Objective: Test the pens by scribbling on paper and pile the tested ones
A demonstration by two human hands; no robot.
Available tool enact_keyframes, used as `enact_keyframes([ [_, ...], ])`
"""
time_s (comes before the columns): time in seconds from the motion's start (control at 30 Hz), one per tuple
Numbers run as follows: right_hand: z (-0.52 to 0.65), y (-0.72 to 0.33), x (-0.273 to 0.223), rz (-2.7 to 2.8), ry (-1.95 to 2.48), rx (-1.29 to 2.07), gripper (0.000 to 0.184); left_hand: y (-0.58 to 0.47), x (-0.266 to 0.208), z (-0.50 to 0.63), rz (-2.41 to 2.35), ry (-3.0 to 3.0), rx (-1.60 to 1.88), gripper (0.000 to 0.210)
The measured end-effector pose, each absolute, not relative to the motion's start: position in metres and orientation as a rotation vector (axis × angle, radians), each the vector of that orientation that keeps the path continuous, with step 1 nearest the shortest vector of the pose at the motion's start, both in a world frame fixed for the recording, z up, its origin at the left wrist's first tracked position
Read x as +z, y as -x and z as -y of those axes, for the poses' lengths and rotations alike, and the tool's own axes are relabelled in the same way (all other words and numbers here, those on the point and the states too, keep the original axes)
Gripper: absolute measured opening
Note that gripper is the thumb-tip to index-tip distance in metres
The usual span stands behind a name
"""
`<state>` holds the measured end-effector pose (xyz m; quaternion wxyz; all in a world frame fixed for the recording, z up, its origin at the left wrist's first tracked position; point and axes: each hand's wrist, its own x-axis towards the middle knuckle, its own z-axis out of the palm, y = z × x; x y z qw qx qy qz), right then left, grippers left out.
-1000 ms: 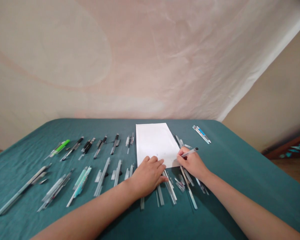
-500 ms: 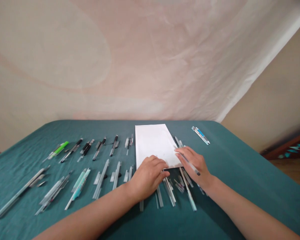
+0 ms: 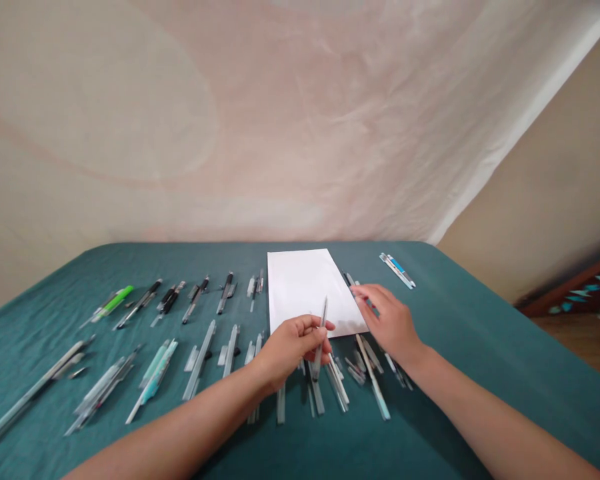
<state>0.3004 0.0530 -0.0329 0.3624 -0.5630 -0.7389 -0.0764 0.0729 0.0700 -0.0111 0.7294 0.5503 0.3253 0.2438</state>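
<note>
My left hand (image 3: 300,341) pinches a clear, slim pen (image 3: 321,340) between thumb and fingers. The pen stands nearly upright, its tip pointing away over the lower part of a white sheet of paper (image 3: 305,283). Over the right edge of the paper, my right hand (image 3: 387,320) has its fingers curved with a gap between thumb and fingers, and nothing shows in them. Its fingertips are close to some pen parts (image 3: 349,278) beside the sheet. Below the paper, between my hands, lie more pen parts, among them a long pale tube (image 3: 373,377).
A green cloth (image 3: 440,400) covers the table. Disassembled pens lie in two rows at the left, including a green one (image 3: 117,301), black-ended ones (image 3: 170,298) and a turquoise one (image 3: 155,380). A few blue and white pens (image 3: 398,269) lie far right. Behind hangs a pale curtain (image 3: 280,133).
The pen that was in my right hand is now in my left hand, which has turned and lifted off the paper. My right hand stays near the sheet's right edge.
</note>
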Motion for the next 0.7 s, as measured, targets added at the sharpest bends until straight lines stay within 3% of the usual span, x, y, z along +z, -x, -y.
enact_keyframes([
  [0.13,-0.079,-0.352,-0.056,1.847,1.805,-0.274,0.029,-0.075,-0.008,-0.069,-0.695,-1.175,0.52,0.027],
  [0.33,-0.092,-0.373,-0.075,1.876,1.895,-0.125,0.019,-0.075,-0.007,-0.066,-0.653,-1.119,0.479,0.027],
  [0.5,-0.073,-0.339,-0.044,1.766,1.824,-0.089,0.022,-0.072,-0.005,-0.075,-0.652,-0.93,0.658,0.028],
  [0.63,-0.037,-0.283,-0.008,2.074,1.525,0.408,0.025,-0.07,-0.004,-0.084,-0.684,-0.812,0.912,0.02],
  [0.7,-0.022,-0.26,0.0,2.129,1.469,0.378,0.02,-0.07,-0.005,-0.085,-0.704,-0.805,0.968,0.019],
])
